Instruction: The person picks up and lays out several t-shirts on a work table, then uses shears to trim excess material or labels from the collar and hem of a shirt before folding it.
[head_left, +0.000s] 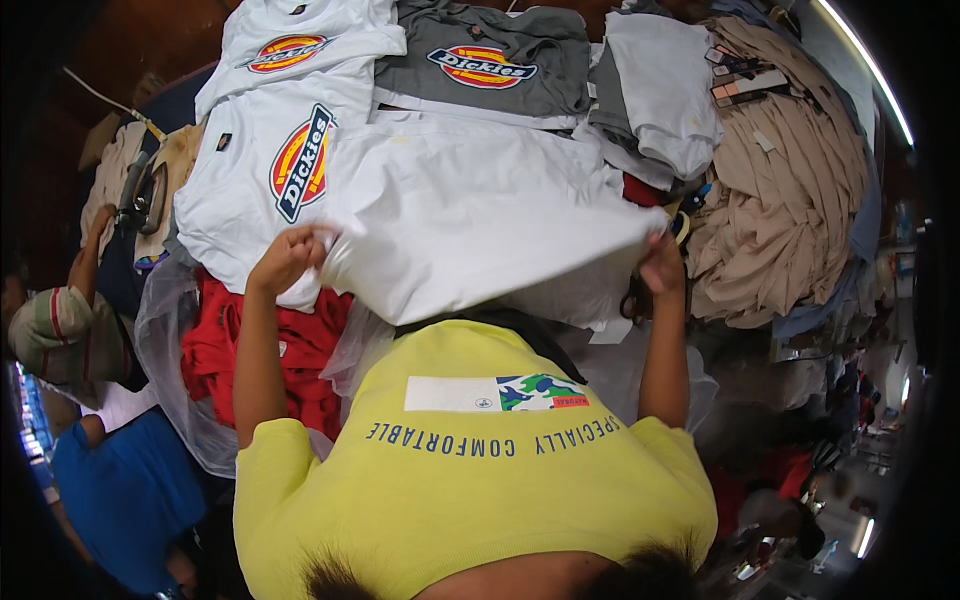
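Note:
A white T-shirt [450, 210] stretches between my two hands, its near edge lifted off the pile. My left hand [295, 258] pinches the near left corner. At the opposite corner, my right hand [660, 262] has its fingers closed on the cloth. Beside the left hand lies a white T-shirt front with a red and yellow printed emblem [302, 163], turned sideways. Whether that front belongs to the cloth I hold, I cannot tell. Beyond it are another white printed T-shirt [240, 85] and a grey printed T-shirt [560, 55].
Red garments [210, 340] in clear plastic sit near my left forearm. Beige cloth [780, 200] is heaped at right, with small boxes [750, 87] on top. Folded white and grey shirts [665, 90] lie nearby. At far left, another person's hand [97, 222] is by an iron [150, 195].

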